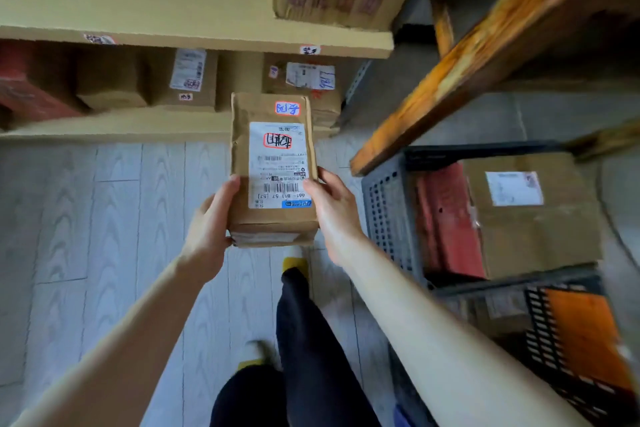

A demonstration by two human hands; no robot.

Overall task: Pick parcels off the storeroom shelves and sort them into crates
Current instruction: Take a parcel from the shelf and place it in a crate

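A brown cardboard parcel [273, 163] with a white shipping label is held in front of me, above the floor and just off the shelf front. My left hand [209, 225] grips its left side near the bottom. My right hand [334, 208] grips its right side, thumb on the label. A grey perforated crate [384, 215] stands to the right, holding a brown parcel [533, 218] and a red parcel [446, 222]. A second dark crate [540, 329] with an orange item sits nearer, at lower right.
Tan shelves [214, 42] at the back carry several brown boxes and a red one on the left. An orange wooden beam [485, 55] slants above the grey crate. Pale wood-pattern floor lies on the left; my legs and feet are below the parcel.
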